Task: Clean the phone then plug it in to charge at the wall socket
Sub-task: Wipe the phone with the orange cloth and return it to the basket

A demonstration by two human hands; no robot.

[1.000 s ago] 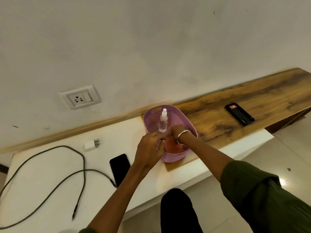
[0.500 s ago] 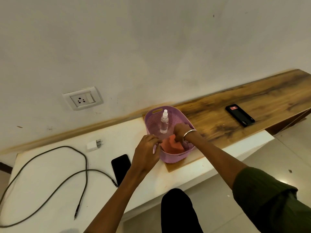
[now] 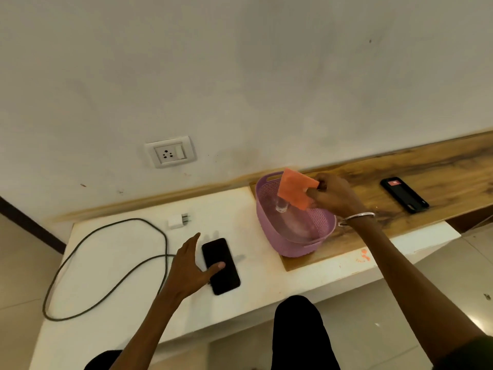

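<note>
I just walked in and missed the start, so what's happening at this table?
A person is about to wipe a phone. Their right hand holds an orange cloth above the purple basket. The left hand reaches over the black phone on the white table. The charger lies unplugged.

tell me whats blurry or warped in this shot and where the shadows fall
Head view: wide-angle bends the wooden shelf edge; spray bottle in the purple basket is smeared; soft finger shadows beside the black phone under the left hand; floor glare at right.
</note>
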